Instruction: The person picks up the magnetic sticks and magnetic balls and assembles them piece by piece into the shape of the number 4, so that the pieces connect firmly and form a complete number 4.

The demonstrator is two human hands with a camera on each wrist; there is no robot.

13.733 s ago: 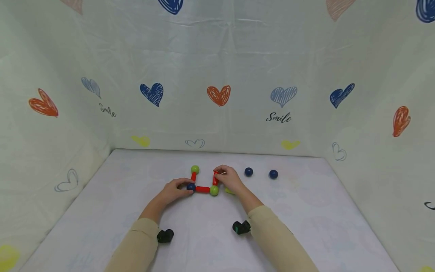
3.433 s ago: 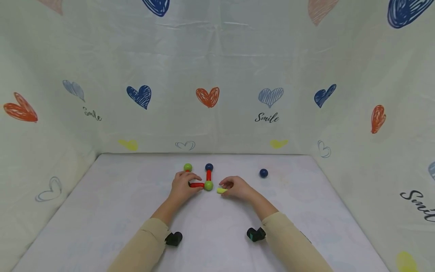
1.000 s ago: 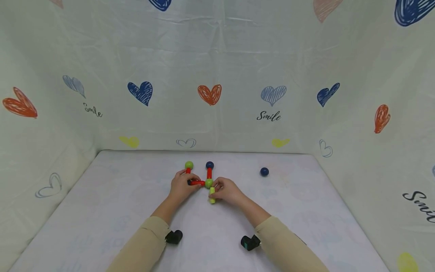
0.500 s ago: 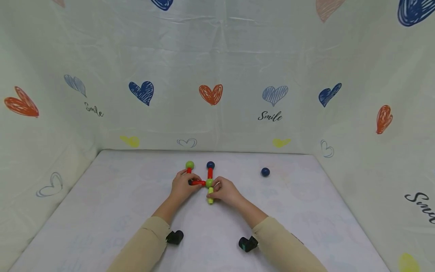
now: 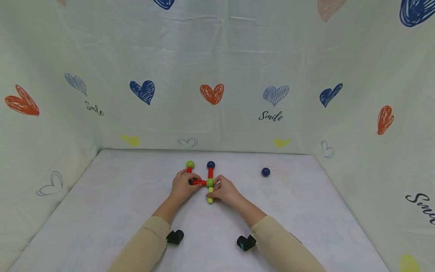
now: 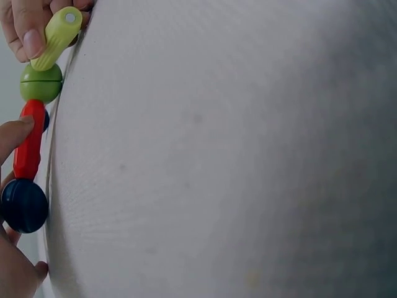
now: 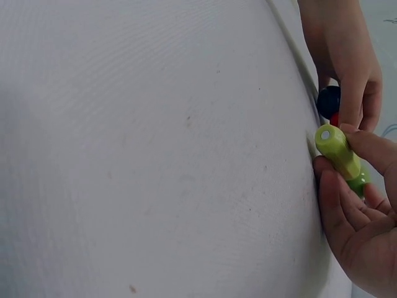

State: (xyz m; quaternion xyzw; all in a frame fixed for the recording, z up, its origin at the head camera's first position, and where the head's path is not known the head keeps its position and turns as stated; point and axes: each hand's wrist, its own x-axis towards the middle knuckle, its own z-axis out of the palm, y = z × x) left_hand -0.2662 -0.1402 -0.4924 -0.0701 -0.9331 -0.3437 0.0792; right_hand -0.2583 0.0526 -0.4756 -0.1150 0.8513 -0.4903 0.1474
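Note:
My left hand [image 5: 182, 186] pinches a red magnetic rod [image 5: 198, 183]; its thumb lies on the rod and its fingers are by a dark blue ball [image 6: 25, 206] at the rod's left end. The right end meets a green ball [image 5: 210, 183]. Between thumb and fingers, my right hand [image 5: 227, 191] holds a yellow-green magnetic rod [image 6: 57, 38], its far end against that green ball. From the green ball another red rod [image 5: 210, 173] runs away to a blue ball [image 5: 211, 164]. Beyond my left hand, a red rod [image 5: 189, 170], partly hidden, leads to a second green ball [image 5: 190, 164].
One loose blue ball [image 5: 266, 172] lies on the white table [image 5: 299, 211], to the right of the joined pieces. Black wrist devices [image 5: 175, 237] sit at both sleeves. A white curtain printed with hearts [image 5: 238, 128] rises behind the table's back edge.
A formerly loose blue ball now tops the right red rod. My right hand has picked up the yellow-green rod, turned it lengthwise and brought it left against the green ball.

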